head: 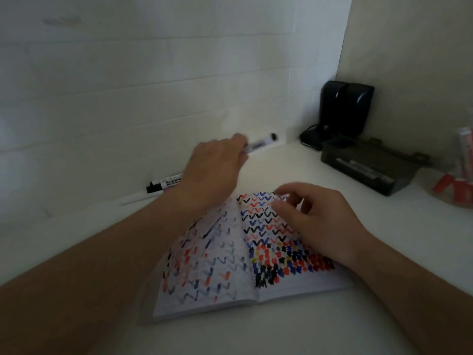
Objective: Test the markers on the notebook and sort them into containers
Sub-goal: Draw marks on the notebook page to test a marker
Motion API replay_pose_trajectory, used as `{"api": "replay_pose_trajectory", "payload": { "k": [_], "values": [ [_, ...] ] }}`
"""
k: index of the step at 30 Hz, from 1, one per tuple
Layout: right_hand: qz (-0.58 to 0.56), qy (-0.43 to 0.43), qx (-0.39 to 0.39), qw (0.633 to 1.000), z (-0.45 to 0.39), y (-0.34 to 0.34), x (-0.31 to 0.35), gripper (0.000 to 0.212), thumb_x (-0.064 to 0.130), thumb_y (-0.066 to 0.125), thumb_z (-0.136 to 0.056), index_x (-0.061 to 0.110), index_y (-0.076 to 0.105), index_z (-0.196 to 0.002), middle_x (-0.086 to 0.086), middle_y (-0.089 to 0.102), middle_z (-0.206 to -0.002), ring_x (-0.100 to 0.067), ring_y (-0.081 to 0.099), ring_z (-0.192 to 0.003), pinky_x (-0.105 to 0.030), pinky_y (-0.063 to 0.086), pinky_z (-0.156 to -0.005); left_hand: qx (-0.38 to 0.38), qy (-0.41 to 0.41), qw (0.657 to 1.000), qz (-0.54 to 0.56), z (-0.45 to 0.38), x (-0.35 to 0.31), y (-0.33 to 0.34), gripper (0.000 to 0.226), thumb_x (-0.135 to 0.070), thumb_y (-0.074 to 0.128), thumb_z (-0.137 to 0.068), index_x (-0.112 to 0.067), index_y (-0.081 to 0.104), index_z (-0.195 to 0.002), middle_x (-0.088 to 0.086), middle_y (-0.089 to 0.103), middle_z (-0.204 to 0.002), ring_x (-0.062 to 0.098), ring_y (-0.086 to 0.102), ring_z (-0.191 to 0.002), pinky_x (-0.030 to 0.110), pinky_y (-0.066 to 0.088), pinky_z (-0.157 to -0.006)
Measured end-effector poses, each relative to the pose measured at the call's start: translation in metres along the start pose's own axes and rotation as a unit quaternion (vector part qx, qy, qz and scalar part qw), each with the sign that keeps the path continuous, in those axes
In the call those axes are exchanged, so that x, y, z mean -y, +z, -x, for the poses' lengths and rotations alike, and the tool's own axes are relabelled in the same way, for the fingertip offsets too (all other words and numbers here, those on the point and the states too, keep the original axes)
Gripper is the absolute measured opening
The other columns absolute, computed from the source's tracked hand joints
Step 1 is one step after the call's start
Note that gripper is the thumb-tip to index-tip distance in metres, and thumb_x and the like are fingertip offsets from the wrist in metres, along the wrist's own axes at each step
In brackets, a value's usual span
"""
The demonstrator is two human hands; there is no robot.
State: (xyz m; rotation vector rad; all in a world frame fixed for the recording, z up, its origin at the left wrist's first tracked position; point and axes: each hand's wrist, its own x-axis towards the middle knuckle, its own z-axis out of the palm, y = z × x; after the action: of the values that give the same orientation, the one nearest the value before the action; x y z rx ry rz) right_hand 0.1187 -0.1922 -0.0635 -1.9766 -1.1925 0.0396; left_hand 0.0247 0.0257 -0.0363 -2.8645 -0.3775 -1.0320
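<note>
Notebook [230, 272]: lay open on the white table [281, 170], under both forearms.
Left hand [217, 165]: gripped a blurred marker [258, 144], raised beyond the notebook.
Right hand [314, 216]: fingers loosely curled, over the right page; grasp unclear.

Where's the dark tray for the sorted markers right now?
In the head view the dark tray sits far right on the white table, before the black device in the corner, beyond the notebook.

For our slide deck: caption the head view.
Left hand holds a marker; right hand rests on scribbled notebook.
</note>
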Motion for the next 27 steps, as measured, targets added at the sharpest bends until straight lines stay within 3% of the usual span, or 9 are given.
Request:
{"api": "replay_pose_trajectory", "payload": {
  "k": [2,3,6,9,13,19,23,27],
  "values": [
    [-0.136,0.011,-0.002,0.991,0.003,-0.005,0.008,0.045,0.065,0.063,-0.082,0.047,0.059,-0.123,0.013,0.068,-0.08,-0.002,0.061,-0.067,-0.018,0.048,-0.058,0.061,0.049,0.987,0.139,0.016,-0.036,-0.031,0.017,-0.035,0.041,-0.108,-0.031,0.045,-0.124,-0.013,0.053,-0.078,0.003,0.053,-0.065,0.023,0.042,-0.057],
    [-0.227,0.018,0.016,0.974,0.007,-0.007,0.013,0.051,0.066,0.062,-0.081,0.046,0.057,-0.128,0.012,0.066,-0.075,-0.003,0.059,-0.062,-0.019,0.047,-0.055,0.092,0.072,0.977,0.181,0.028,-0.052,-0.043,0.02,-0.037,0.04,-0.109,-0.036,0.044,-0.128,-0.018,0.052,-0.075,0.0,0.052,-0.063,0.013,0.038,-0.056],
    [-0.388,0.015,0.062,0.919,0.017,-0.006,0.02,0.05,0.066,0.05,-0.093,0.039,0.063,-0.132,-0.004,0.054,-0.068,-0.01,0.049,-0.059,-0.023,0.04,-0.052,0.144,0.076,0.951,0.264,0.063,-0.074,-0.054,0.031,-0.038,0.04,-0.108,-0.042,0.046,-0.139,-0.023,0.054,-0.07,-0.002,0.056,-0.065,0.012,0.04,-0.059],
    [-0.4,0.029,0.062,0.914,0.023,-0.005,0.023,0.037,0.043,0.042,-0.108,0.027,0.074,-0.117,-0.006,0.05,-0.062,-0.014,0.045,-0.055,-0.026,0.035,-0.051,0.165,0.021,0.938,0.303,0.08,-0.07,-0.042,0.026,-0.036,0.041,-0.108,-0.039,0.048,-0.134,-0.01,0.057,-0.067,0.012,0.055,-0.061,0.023,0.043,-0.057],
    [-0.392,0.049,0.073,0.916,0.029,-0.006,0.029,0.028,0.014,0.053,-0.103,0.025,0.073,-0.12,-0.005,0.05,-0.062,-0.013,0.045,-0.056,-0.021,0.038,-0.048,0.165,0.036,0.942,0.291,0.086,-0.066,-0.031,0.025,-0.041,0.037,-0.108,-0.034,0.051,-0.127,-0.017,0.056,-0.072,0.001,0.055,-0.065,0.015,0.035,-0.057],
    [-0.396,0.071,0.087,0.911,0.029,-0.003,0.028,0.031,0.008,0.052,-0.101,0.023,0.075,-0.118,-0.005,0.055,-0.06,-0.014,0.05,-0.054,-0.022,0.035,-0.046,0.177,0.033,0.94,0.288,0.088,-0.062,-0.031,0.03,-0.043,0.038,-0.108,-0.047,0.048,-0.136,-0.012,0.053,-0.062,0.005,0.054,-0.057,0.019,0.04,-0.055],
    [-0.412,0.072,0.097,0.903,0.029,-0.006,0.027,0.038,0.005,0.049,-0.101,0.024,0.073,-0.122,-0.01,0.051,-0.061,-0.017,0.048,-0.055,-0.025,0.034,-0.047,0.182,-0.003,0.937,0.298,0.084,-0.063,-0.034,0.033,-0.042,0.042,-0.108,-0.044,0.052,-0.139,-0.005,0.063,-0.067,0.007,0.056,-0.058,0.025,0.047,-0.061],
    [-0.412,0.076,0.127,0.899,0.027,-0.01,0.024,0.04,0.011,0.052,-0.097,0.03,0.07,-0.128,-0.012,0.055,-0.064,-0.019,0.049,-0.056,-0.027,0.033,-0.048,0.238,-0.012,0.915,0.325,0.086,-0.064,-0.04,0.026,-0.047,0.039,-0.107,-0.041,0.043,-0.132,-0.016,0.061,-0.069,0.004,0.052,-0.056,0.019,0.04,-0.054]
  ]
}}
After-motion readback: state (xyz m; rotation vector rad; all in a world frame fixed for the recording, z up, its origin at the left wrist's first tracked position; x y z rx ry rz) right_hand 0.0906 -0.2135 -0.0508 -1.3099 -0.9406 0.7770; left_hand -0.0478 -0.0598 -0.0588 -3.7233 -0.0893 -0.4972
